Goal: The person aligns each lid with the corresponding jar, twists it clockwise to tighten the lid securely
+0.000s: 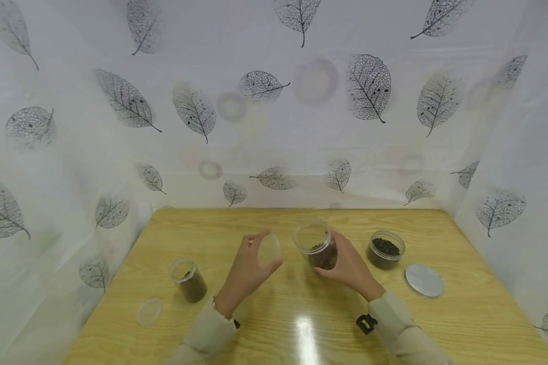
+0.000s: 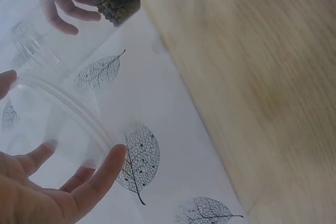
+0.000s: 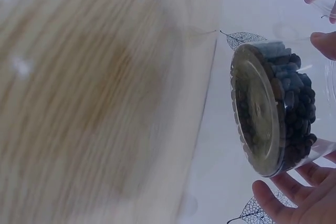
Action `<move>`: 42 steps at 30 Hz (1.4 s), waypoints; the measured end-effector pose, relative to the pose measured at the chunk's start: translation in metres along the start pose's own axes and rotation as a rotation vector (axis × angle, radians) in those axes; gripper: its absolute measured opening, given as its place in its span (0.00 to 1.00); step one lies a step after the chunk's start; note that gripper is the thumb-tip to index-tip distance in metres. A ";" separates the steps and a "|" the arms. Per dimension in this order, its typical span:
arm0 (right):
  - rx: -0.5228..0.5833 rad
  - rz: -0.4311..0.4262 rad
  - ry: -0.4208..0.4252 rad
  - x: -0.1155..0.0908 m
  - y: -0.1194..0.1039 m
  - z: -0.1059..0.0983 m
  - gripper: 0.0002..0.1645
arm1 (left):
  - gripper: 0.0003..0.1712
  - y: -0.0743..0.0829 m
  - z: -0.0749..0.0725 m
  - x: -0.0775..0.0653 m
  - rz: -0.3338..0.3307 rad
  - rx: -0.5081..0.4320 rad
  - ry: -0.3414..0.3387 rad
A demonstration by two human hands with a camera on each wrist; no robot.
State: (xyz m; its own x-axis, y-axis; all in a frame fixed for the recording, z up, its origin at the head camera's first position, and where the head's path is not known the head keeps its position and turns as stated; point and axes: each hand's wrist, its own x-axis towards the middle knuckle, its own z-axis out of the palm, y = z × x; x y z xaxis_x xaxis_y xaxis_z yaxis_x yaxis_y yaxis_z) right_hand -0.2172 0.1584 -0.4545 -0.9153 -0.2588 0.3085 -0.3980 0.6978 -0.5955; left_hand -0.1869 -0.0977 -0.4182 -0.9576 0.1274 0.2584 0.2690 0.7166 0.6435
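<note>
My left hand (image 1: 246,274) holds a clear round lid (image 1: 269,248) by its rim, standing on edge between thumb and fingers. In the left wrist view the ridged rim of the lid shows close up. My right hand (image 1: 350,267) grips a clear jar (image 1: 311,237), tilted with its open mouth toward the left hand. Dark bean-like pieces (image 3: 297,108) fill the bottom part of this jar, as the right wrist view shows. Lid and jar are apart, both raised above the wooden table (image 1: 274,314).
Left on the table stands an open clear jar (image 1: 193,286) with dark contents, a clear lid (image 1: 149,312) lying near it. To the right are a low open jar (image 1: 385,257) of dark pieces and a silver lid (image 1: 423,281). A leaf-print sheet (image 1: 274,132) surrounds the table.
</note>
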 end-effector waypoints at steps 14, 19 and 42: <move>-0.142 -0.080 0.022 -0.026 0.001 -0.007 0.58 | 0.41 0.000 -0.007 -0.018 0.088 -0.020 -0.093; -0.220 -0.120 0.028 -0.033 0.002 -0.009 0.58 | 0.42 0.002 -0.011 -0.020 0.098 -0.041 -0.109; -0.395 -0.286 0.001 -0.053 0.009 -0.009 0.61 | 0.44 0.001 0.005 -0.026 0.147 -0.164 -0.222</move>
State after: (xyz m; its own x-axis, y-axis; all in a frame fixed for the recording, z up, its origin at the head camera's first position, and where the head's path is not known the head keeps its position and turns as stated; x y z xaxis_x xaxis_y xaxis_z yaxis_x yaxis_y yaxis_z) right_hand -0.1718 0.1846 -0.4695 -0.7724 -0.4768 0.4196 -0.5800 0.7988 -0.1598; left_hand -0.1620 -0.0969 -0.4280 -0.9016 0.3807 0.2053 0.4018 0.5616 0.7233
